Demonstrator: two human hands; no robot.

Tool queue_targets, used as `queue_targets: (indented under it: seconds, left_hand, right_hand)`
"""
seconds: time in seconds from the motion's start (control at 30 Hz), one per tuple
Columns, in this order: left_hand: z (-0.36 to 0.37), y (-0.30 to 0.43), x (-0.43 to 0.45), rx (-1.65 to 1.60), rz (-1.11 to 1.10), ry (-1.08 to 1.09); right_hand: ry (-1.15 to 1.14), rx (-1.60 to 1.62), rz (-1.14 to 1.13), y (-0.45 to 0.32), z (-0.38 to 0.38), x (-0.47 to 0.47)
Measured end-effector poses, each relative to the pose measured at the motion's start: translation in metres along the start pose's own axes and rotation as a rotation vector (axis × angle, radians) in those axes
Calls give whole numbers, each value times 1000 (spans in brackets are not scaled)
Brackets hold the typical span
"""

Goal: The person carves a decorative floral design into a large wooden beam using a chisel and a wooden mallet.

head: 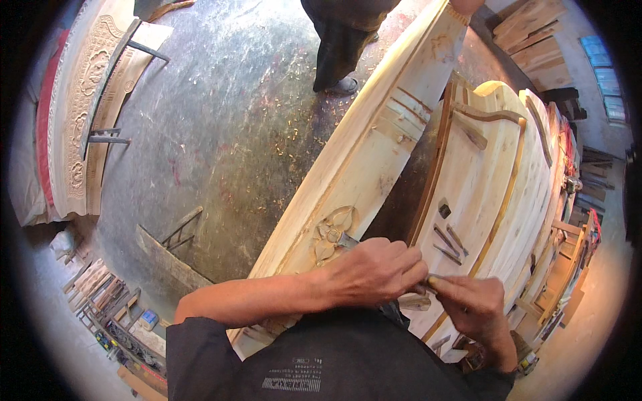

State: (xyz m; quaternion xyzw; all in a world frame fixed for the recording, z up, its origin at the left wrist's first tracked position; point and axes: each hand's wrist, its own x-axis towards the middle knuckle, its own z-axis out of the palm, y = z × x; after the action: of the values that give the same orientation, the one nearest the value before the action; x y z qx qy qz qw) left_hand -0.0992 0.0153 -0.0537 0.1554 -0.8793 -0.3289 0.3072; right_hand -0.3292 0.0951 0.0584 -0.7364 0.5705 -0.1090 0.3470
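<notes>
A long pale wooden board (346, 185) runs diagonally before me, with a carved flower (335, 231) in low relief near my hands. My left hand (376, 268) is wrapped around a carving chisel, its flat steel blade (347, 240) resting at the flower's right side. Behind it, my right hand (471, 298) grips the rear end of what appears to be the same chisel; my fingers hide most of the handle. Several slim carving tools (450, 244) and a small dark block (444, 208) lie on the planks to the right.
Another person (346, 40) stands beyond the board, and a hand (466, 6) touches its far end. Stacked curved wooden panels (501, 175) fill the right side. Carved panels (90, 100) rest on trestles at left. A narrow bench (170, 255) stands lower left. Wood chips dot the floor (241, 140).
</notes>
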Motion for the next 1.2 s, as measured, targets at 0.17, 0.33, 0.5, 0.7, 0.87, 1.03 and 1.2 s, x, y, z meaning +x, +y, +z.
queue_targets:
  seconds: [0.17,0.33,0.5,0.7,0.87,1.03,1.2]
  left_hand:
    - [4,3,-12,15,154,-27]
    - [8,6,-15,-21,210,-55]
    - [7,5,-18,-33,190,-121]
    - [10,6,-19,-59,251,-168]
    - [10,9,-20,-96,251,-190]
    - [10,8,-21,-98,216,-204]
    - [11,7,-20,-102,200,-213]
  right_hand:
    - [48,88,130,-14,31,-35]
    - [167,292,302,-29,54,-47]
    - [179,323,346,-33,61,-45]
    - [80,302,384,-32,55,-57]
    - [147,341,366,-33,62,-62]
    - [126,351,381,-33,60,-58]
    - [142,339,367,-31,60,-57]
